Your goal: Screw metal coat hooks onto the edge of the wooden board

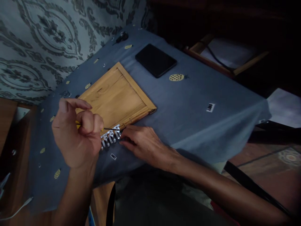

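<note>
A framed wooden board (113,97) lies flat on the cloth-covered table. Along its near edge sits a silver metal rail with several curved hooks (111,134). My left hand (77,131) is closed around the yellow handle of a screwdriver (102,128), most of which my fingers hide. Its thin dark shaft reaches right to the rail, with the tip near the right-hand screw plate. My right hand (141,141) is closed at the rail's right end, thumb and fingers gripping by the last hook. Small dark holes show in the board's edge beyond that hand.
A black tablet or phone (156,60) lies behind the board on the blue tablecloth (199,84). A small dark object (122,36) is at the far corner. Patterned curtain (47,37) hangs along the left. A wooden-framed chair (235,59) stands beyond the table.
</note>
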A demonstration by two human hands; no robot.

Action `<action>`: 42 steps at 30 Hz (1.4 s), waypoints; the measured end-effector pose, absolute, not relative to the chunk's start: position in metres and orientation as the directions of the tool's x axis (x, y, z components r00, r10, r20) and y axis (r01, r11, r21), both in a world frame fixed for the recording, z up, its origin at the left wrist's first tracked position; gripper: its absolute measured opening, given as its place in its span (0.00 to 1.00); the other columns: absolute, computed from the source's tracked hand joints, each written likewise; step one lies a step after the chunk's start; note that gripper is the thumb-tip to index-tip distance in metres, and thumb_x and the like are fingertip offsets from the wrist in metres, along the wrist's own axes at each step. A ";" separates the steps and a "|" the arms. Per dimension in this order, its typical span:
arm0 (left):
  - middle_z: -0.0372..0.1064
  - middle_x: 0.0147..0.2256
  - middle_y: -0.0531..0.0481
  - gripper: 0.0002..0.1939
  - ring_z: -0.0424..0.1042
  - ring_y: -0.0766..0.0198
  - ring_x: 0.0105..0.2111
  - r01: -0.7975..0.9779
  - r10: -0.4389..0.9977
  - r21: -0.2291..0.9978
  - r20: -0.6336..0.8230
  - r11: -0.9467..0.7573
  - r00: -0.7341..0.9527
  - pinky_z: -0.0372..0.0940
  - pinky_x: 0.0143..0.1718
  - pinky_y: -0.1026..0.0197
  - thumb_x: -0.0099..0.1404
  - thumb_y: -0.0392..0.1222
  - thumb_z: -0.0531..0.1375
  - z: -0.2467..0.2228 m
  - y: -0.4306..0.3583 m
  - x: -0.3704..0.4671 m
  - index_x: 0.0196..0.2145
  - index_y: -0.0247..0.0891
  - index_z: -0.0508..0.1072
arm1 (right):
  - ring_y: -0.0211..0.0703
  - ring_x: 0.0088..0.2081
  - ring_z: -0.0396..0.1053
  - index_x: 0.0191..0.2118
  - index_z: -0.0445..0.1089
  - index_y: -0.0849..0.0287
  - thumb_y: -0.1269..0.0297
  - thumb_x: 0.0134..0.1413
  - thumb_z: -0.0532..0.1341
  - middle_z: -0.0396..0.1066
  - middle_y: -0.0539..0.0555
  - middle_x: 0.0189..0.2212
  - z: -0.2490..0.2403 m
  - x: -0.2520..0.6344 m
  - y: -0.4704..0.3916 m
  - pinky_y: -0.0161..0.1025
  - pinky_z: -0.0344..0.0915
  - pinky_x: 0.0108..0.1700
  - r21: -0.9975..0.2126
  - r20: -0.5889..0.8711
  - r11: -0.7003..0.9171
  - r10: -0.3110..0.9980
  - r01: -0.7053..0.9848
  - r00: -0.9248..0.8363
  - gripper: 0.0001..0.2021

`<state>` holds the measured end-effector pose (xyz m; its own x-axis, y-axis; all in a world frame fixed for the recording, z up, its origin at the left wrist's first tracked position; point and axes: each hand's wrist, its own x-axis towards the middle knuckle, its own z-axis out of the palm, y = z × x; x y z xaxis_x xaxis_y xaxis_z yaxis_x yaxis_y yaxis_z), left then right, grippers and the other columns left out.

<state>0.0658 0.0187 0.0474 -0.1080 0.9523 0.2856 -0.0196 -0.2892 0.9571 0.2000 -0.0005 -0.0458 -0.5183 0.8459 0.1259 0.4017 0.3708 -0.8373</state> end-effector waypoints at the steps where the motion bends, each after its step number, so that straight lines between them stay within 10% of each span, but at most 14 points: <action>1: 0.39 0.14 0.64 0.14 0.34 0.74 0.13 -0.024 0.961 0.962 0.272 -0.274 -0.060 0.41 0.16 0.62 0.66 0.50 0.68 0.048 0.021 0.063 0.27 0.41 0.75 | 0.39 0.37 0.73 0.42 0.76 0.60 0.67 0.65 0.66 0.79 0.52 0.38 -0.046 0.200 0.000 0.37 0.53 0.34 -0.835 0.125 0.372 0.846 0.404 -0.519 0.03; 7: 0.39 0.13 0.64 0.12 0.33 0.76 0.11 -0.083 0.932 0.966 0.260 -0.247 0.253 0.38 0.14 0.65 0.68 0.47 0.66 0.050 0.023 0.056 0.30 0.38 0.78 | 0.41 0.39 0.74 0.43 0.76 0.59 0.67 0.65 0.66 0.80 0.53 0.41 -0.046 0.200 -0.001 0.38 0.55 0.35 -0.840 0.121 0.369 0.843 0.398 -0.525 0.04; 16: 0.51 0.18 0.58 0.11 0.51 0.70 0.19 0.051 0.926 0.944 0.329 -0.325 -0.187 0.55 0.24 0.62 0.71 0.37 0.62 0.051 0.011 0.068 0.29 0.40 0.76 | 0.40 0.37 0.73 0.43 0.76 0.59 0.67 0.65 0.65 0.79 0.53 0.38 -0.047 0.199 0.000 0.37 0.55 0.36 -0.842 0.121 0.361 0.850 0.401 -0.513 0.04; 33: 0.37 0.14 0.64 0.13 0.31 0.75 0.13 -0.062 0.933 0.974 0.229 -0.220 0.279 0.39 0.14 0.66 0.69 0.48 0.66 0.053 0.031 0.050 0.30 0.39 0.77 | 0.42 0.40 0.76 0.43 0.77 0.60 0.67 0.64 0.66 0.81 0.54 0.42 -0.047 0.200 -0.001 0.37 0.58 0.36 -0.839 0.134 0.374 0.846 0.395 -0.516 0.04; 42: 0.43 0.14 0.62 0.16 0.43 0.72 0.14 -0.063 0.944 0.947 0.320 -0.315 0.077 0.47 0.18 0.65 0.68 0.51 0.66 0.042 0.026 0.054 0.28 0.39 0.75 | 0.39 0.33 0.73 0.41 0.78 0.58 0.70 0.61 0.68 0.79 0.52 0.33 -0.045 0.198 0.001 0.36 0.59 0.35 -0.856 0.121 0.343 0.859 0.386 -0.497 0.04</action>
